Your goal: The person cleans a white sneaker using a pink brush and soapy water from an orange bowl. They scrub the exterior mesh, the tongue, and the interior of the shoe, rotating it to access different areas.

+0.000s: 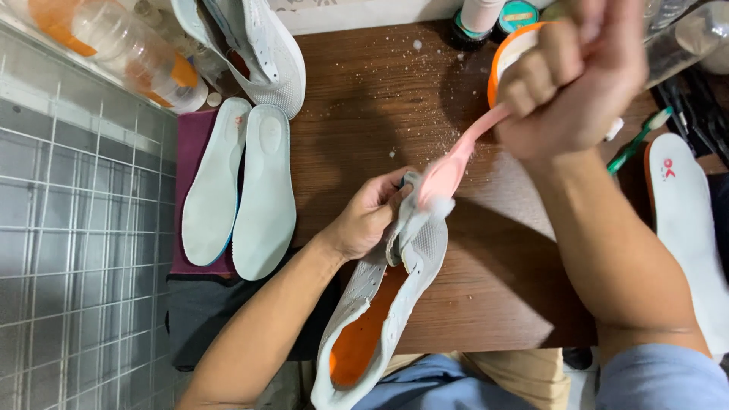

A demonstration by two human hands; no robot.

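A dark brown wooden table (pixel 395 99), speckled with white flecks, carried two pale blue foam insoles (pixel 239 190), a green-handled toothbrush (pixel 638 140) and a white mesh shoe (pixel 262 45).

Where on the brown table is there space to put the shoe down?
Bare wood lies between the two pale insoles and the shoe, and on the table beside the right forearm. It is crowded along the back edge with containers and another shoe.

Shoe (pixel 414 266) pale knit mesh, matt; brush (pixel 456 163) smooth pink plastic; table (pixel 380 114) dark grained wood
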